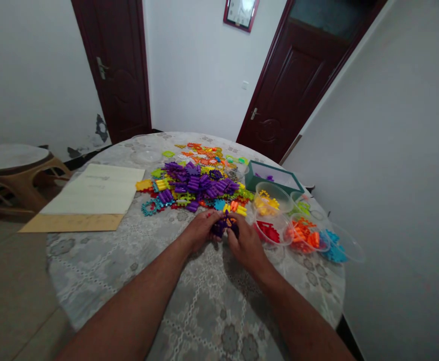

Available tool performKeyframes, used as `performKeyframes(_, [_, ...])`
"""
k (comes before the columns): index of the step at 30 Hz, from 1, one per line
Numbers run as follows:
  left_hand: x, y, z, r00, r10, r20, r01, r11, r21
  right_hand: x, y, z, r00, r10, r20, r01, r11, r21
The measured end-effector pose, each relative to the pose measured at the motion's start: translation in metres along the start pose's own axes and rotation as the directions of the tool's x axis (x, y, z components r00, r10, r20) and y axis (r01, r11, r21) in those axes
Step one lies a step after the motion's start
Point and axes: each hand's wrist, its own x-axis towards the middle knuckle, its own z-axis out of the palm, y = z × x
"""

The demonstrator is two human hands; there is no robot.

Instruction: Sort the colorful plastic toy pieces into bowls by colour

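Note:
Both hands meet near the middle of the table, closed on a dark purple plastic building piece [219, 229] with toothed edges. My left hand [201, 228] grips it from the left, fingers curled around its side. From the right, my right hand [245, 239] pinches it with thumb and fingers. Fingers cover much of the piece, so its full shape is hidden. Just beyond the hands lies a heap of purple building pieces [193, 183], mixed with yellow, green, blue and orange ones. A few yellow and orange pieces [235, 207] lie close to the fingertips.
Clear tubs of yellow pieces [266, 204], red pieces [267, 231] and orange pieces [304, 235] stand at the right, beside blue pieces [333, 246]. Behind them is a green-rimmed box [275, 175]. A paper pad [95, 188] lies left. A stool [16, 165] stands beyond the table [197, 311].

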Motion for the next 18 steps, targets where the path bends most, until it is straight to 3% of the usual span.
performKeyframes(6, [0.0,0.003,-0.003,0.994,-0.093,-0.048,0.083,0.98,-0.179,-0.007,0.004,0.002,0.998,0.061,-0.018,-0.061,0.998,0.015])
performKeyframes(12, [-0.002,0.011,-0.004,0.982,-0.188,-0.004,0.181,0.951,-0.252,-0.012,0.002,0.005,0.989,0.127,-0.07,-0.12,0.988,0.093])
performKeyframes(18, [-0.003,0.011,-0.008,0.983,-0.181,-0.024,0.167,0.946,-0.279,-0.01,0.007,0.006,0.98,0.199,-0.011,-0.19,0.949,0.254])
